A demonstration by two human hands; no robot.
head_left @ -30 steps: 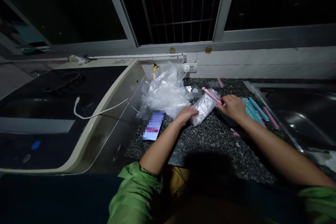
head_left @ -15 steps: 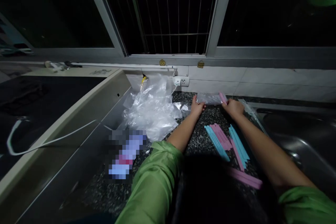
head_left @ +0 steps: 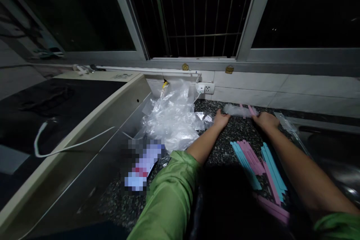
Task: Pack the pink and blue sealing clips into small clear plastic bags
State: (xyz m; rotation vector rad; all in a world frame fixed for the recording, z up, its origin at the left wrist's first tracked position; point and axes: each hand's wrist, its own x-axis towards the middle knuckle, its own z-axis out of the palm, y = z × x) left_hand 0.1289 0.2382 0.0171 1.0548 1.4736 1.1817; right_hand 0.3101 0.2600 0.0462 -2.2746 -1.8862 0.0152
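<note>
Near the back wall, my two hands stretch a small clear plastic bag (head_left: 238, 110) between them. My left hand (head_left: 221, 120) is closed on the bag's left end. At the other end, my right hand (head_left: 266, 122) is closed round a flat pink strip (head_left: 252, 110), which lies against the bag; its fingers are partly hidden. Closer to me on the counter lie several blue strips (head_left: 274, 168) and pink strips (head_left: 251, 157) in loose rows. To the left of my left hand is a heap of crumpled clear plastic bags (head_left: 171, 120).
A pixelated phone-like object (head_left: 144, 167) rests on the speckled counter (head_left: 216, 153) at the left. Beyond it stands a raised beige-edged unit (head_left: 112, 112) with a white cable (head_left: 75, 144). A metal sink (head_left: 332, 150) is at the right. A plug sits in the wall socket (head_left: 208, 88).
The view has shifted left, so everything appears farther right. The plastic bag looks more bunched, and a second pink tip now shows behind it. Both hands keep their hold.
</note>
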